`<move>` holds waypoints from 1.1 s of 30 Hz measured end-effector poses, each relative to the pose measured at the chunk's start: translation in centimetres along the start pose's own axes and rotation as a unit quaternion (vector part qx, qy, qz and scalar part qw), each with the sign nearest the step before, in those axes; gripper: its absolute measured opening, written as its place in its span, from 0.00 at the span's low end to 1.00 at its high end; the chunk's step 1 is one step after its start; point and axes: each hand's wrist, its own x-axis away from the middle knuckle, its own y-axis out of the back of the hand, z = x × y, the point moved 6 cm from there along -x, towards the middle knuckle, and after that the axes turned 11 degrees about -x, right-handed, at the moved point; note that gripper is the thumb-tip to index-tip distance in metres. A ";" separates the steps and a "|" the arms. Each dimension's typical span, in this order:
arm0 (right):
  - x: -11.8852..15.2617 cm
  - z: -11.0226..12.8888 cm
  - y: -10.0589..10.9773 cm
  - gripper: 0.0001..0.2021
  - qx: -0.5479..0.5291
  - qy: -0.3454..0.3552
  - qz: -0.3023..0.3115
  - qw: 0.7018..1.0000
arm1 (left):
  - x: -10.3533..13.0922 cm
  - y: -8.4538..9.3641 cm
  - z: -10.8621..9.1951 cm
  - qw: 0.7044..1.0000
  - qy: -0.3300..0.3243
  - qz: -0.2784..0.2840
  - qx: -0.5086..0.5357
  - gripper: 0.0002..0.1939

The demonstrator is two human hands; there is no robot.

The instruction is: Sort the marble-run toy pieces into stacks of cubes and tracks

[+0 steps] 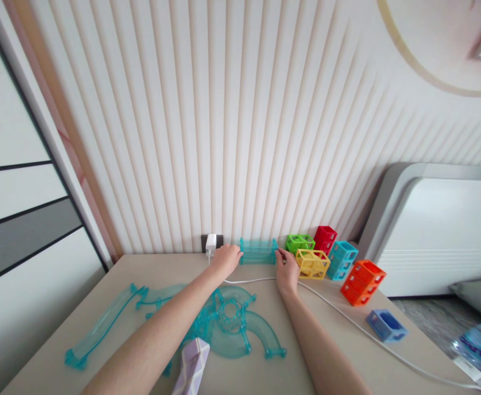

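Near the wall, a translucent teal track piece (258, 252) stands on the beige table (141, 266). My left hand (227, 260) grips its left end, fingers pressed together. At the other end, my right hand (286, 269) pinches the piece between thumb and fingers. Just right of that hand are a yellow block frame (312, 264) and a green one (300, 242). Several curved teal track pieces (228, 329) lie in a pile below my hands, partly hidden by my left forearm. A long teal piece (100, 329) lies at the left.
Red (325, 239), teal (342, 260), orange (363, 282) and blue blocks (386, 325) stand at the right. A white charger (211, 244) is plugged into the wall, its cable (335, 307) crossing the table. A purple patterned box (193, 366) lies at the front edge.
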 end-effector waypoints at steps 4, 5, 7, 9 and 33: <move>0.1 0.1 0.0 0.31 0.014 0.002 0.006 1.000 | 0.0 -0.1 -0.1 1.000 0.000 0.002 -0.005 0.18; 0.1 0.1 0.0 0.31 0.021 0.003 0.009 1.000 | 0.0 -0.1 -0.1 1.000 -0.001 0.003 -0.006 0.19; 0.2 0.1 -0.1 0.30 0.038 0.004 0.019 0.999 | 0.0 -0.2 -0.1 1.000 -0.004 0.007 -0.006 0.18; 0.4 0.1 -0.2 0.29 0.062 0.004 0.031 0.998 | 0.0 -0.5 -0.1 1.000 -0.005 0.014 -0.003 0.16; 3.4 1.8 -1.1 0.17 0.402 -0.013 0.164 0.901 | -1.3 -3.8 -0.5 0.995 -0.001 0.090 0.038 0.16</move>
